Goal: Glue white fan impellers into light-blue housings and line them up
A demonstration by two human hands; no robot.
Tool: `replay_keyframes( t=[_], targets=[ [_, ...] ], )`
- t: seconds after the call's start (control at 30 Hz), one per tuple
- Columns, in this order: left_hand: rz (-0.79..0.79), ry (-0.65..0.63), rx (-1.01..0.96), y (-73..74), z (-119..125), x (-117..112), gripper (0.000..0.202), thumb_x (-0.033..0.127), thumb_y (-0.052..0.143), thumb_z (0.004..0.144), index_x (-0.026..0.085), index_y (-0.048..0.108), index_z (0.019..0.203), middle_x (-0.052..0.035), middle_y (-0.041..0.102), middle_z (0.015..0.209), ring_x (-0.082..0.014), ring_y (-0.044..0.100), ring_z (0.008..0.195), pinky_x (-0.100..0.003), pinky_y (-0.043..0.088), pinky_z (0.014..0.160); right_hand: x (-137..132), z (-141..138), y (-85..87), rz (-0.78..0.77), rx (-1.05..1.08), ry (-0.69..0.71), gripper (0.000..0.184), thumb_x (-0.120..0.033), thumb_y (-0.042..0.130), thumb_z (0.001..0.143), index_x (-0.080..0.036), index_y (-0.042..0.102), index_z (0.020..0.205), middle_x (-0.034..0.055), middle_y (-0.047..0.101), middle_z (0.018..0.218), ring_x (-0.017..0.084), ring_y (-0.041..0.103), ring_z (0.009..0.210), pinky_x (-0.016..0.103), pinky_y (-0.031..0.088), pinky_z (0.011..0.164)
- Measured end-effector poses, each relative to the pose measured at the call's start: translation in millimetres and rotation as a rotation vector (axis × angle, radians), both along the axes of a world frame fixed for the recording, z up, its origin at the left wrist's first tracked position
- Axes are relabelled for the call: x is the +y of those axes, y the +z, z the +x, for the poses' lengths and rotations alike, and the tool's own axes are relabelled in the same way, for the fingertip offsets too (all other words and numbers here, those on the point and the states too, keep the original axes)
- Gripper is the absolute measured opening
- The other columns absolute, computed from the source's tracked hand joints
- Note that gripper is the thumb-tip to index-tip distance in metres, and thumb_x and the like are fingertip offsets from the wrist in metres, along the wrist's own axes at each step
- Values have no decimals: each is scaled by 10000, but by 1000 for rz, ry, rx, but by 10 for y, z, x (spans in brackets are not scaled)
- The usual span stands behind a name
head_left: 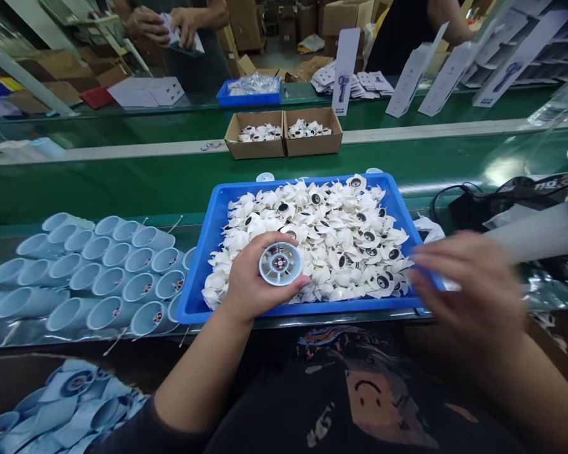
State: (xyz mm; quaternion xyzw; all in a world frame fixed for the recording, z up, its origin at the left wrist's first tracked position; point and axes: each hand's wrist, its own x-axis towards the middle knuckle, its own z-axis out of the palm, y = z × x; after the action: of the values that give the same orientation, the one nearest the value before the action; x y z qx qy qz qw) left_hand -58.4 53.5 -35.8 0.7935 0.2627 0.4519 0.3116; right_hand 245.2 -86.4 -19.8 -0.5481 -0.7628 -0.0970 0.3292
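My left hand [247,280] is wrapped round a light blue fan housing [291,272]. Its spoked round end faces me, with a reddish part showing at the hub. Beneath and beyond it, a blue tray [203,265] holds a heap of white fan blades [319,230], some with dark round centres. My right hand [473,290] is by the tray's right edge, smeared by motion, so its fingers and anything in them cannot be made out.
Rows of light blue housings [116,277] lie left of the tray. More fill a box [71,403] at lower left. Two cardboard boxes [258,149] of small white parts stand behind. White cartons [345,69] line the back. A black cable [447,189] lies right. A co-worker's hands [170,26] are opposite.
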Motion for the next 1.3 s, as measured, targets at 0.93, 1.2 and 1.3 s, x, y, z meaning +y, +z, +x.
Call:
replay_keyframes(
  t=[0.93, 1.2, 1.3],
  targets=[
    [-80, -11, -95, 35, -6, -112, 637, 278, 802, 703, 255, 468, 1245, -84, 597, 1157, -244, 621, 1016, -407, 525, 873, 164, -594, -81, -914, 1756, 265, 357, -411, 798, 831, -229, 685, 1116, 38, 621, 1001, 123, 625, 809, 238, 558, 802],
    [53, -138, 398, 327, 226, -493, 593, 404, 800, 764, 240, 521, 1261, -88, 653, 1225, -296, 602, 1149, -477, 482, 981, 101, -637, 64, -769, 1249, 252, 252, -391, 715, 917, -288, 627, 1129, 8, 615, 930, 107, 574, 798, 204, 490, 737],
    [128, -115, 418, 303, 280, -467, 560, 338, 786, 773, 238, 528, 1260, -82, 680, 1194, -300, 622, 1127, -494, 481, 958, 125, -690, 184, -526, 583, 172, 231, -239, 666, 940, -293, 636, 1162, 23, 588, 1067, 148, 564, 942, 271, 471, 804]
  ],
)
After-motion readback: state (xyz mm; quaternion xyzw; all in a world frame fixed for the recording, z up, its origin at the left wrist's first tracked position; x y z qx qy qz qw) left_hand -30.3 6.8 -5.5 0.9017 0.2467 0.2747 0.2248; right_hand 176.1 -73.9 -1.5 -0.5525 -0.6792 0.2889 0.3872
